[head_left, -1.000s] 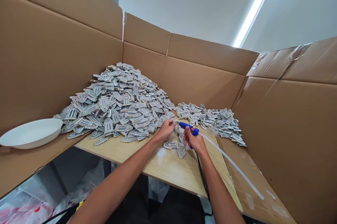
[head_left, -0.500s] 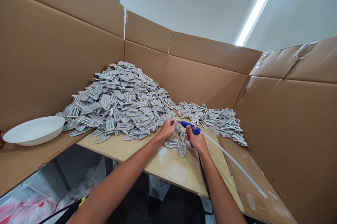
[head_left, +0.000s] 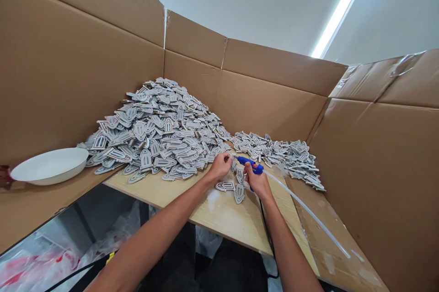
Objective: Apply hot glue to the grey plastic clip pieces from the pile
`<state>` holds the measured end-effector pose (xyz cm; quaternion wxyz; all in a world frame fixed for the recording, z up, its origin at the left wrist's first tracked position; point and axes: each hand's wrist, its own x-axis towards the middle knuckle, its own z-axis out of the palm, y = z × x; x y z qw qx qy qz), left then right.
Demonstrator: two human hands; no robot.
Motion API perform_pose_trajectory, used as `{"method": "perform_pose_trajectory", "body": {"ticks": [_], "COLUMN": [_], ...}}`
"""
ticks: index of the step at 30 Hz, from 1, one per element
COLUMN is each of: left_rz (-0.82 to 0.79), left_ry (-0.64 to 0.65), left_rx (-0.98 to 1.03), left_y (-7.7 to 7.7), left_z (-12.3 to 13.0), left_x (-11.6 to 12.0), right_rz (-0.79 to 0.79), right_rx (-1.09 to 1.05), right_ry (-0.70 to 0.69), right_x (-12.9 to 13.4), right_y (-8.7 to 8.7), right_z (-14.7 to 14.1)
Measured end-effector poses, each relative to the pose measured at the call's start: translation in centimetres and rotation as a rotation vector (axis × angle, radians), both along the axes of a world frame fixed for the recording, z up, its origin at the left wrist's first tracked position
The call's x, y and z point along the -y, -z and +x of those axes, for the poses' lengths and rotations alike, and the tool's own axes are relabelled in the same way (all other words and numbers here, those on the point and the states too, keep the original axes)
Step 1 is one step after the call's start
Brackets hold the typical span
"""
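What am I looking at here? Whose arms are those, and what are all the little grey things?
This picture comes from a camera worn on a person's head, so you see what they see, looking down at their own two bare arms. There is no machine, just hands. The right hand grips a blue glue gun with a long clear glue stick poking out the back. The left hand pinches a small grey piece right at the gun's tip. Those grey things are flat cut-out shapes, like tiny arched windows. A big pile sits on the left and a smaller pile on the right, on a wooden board. Tall cardboard walls stand all around, and a white bowl rests far left.
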<state>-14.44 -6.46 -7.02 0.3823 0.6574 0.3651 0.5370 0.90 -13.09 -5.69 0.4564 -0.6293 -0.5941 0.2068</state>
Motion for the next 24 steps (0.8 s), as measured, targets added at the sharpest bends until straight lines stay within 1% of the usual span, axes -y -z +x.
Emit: {"method": "perform_pose_trajectory", "body": {"ticks": [4,6,10,14,15,16,18,20,22,24], "left_rz": [0.019,0.032,0.055,0.056,0.054,0.056,0.076,0.123,0.18,0.219], "left_ry": [-0.022,-0.021,-0.025,-0.031,-0.036,-0.05,-0.107,-0.174,-0.201,-0.197], "left_rx": [-0.012,-0.017,-0.045,-0.099,-0.111,-0.122,-0.154,-0.207,-0.287,-0.363], "left_y": [0.0,-0.1,-0.2,-0.5,-0.5,-0.5,-0.6,-0.9,-1.7,-3.5], "left_z": [0.0,0.0,0.0,0.0,0.0,0.0,-0.2,-0.7,-1.7,-3.6], "left_x": [0.1,0.1,0.3,0.5,0.6,0.7,0.8,0.7,0.4,-0.3], "right_rz": [-0.021,0.0,0.131,0.3,0.349,0.394,0.464,0.491,0.468,0.435], "right_rx": [-0.021,-0.012,0.098,0.226,0.245,0.253,0.24,0.213,0.208,0.201], "right_ry": [-0.015,-0.026,-0.04,-0.093,-0.071,-0.021,0.144,0.299,0.365,0.39], "right_x": [-0.2,-0.2,0.3,0.7,0.7,0.7,0.5,0.4,0.4,0.4], "right_y": [0.3,0.4,0.4,0.2,0.1,0.0,-0.2,-0.4,-0.6,-0.8], "right_z": [0.2,0.3,0.1,-0.7,-0.8,-0.8,-0.5,0.1,0.8,1.2]}}
